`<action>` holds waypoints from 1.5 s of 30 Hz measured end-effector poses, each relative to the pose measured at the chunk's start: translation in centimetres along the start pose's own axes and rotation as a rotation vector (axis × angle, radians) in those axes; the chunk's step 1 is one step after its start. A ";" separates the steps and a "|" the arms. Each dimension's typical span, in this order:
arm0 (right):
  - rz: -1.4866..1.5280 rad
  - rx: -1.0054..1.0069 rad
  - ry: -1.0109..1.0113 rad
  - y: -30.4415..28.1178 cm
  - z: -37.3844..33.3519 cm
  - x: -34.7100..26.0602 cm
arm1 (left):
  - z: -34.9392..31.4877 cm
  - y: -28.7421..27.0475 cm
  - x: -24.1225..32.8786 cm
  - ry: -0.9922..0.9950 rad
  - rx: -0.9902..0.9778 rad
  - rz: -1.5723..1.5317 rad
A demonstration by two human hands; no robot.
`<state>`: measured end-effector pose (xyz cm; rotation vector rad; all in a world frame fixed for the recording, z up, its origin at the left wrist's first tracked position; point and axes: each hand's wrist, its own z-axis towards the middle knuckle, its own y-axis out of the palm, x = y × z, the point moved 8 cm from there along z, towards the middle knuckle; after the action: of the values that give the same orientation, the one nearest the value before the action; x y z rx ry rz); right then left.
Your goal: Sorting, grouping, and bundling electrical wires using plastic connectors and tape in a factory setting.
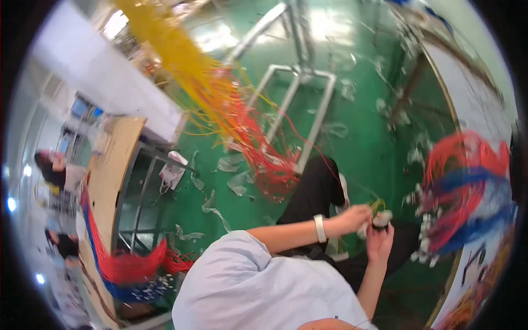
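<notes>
My left hand, with a white band at its wrist, is closed with fingertips pinched at thin yellow-green wires. Right beside it, my right hand is closed round a small white connector with a dark part beneath it. Blur hides how the wires meet the connector. A thin red wire runs from the hanging bundle toward my hands. Both hands are over my dark-trousered legs.
A long bundle of yellow and red wires hangs from a metal stand ahead. Red and blue wires with white connectors drape off the right-hand table. More wires hang at the left bench. Plastic scraps litter the green floor. People sit far left.
</notes>
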<state>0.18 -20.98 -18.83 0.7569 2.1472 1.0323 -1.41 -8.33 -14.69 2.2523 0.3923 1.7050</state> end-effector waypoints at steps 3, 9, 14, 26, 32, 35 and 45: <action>-0.048 -0.022 -0.050 2.6 0.6 0.3 | -0.6 -1.4 3.2 -0.271 0.030 -0.384; -0.116 -0.091 0.091 3.9 1.4 1.3 | 1.4 -2.3 6.7 -0.171 -0.197 -0.660; -0.111 -0.040 0.084 2.7 1.1 1.2 | 2.0 -1.1 6.1 -0.217 -0.172 -0.677; -0.442 -0.310 -0.009 7.2 1.6 -0.3 | -2.4 2.5 4.5 -0.496 -0.333 -0.365; -0.801 -0.407 -0.125 11.0 -0.5 -2.2 | -3.3 3.2 4.8 -0.663 -0.338 -0.604; -0.868 -0.461 -0.165 11.6 -1.1 -2.8 | -3.4 3.4 4.8 -0.636 -0.319 -0.565; -0.996 -0.361 -0.244 10.5 -3.1 -2.4 | -3.2 1.7 9.8 0.347 0.132 0.691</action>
<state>1.74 -18.54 -8.03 -0.3451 1.6920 0.6782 -1.88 -5.92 -4.50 2.3392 -0.2591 2.4828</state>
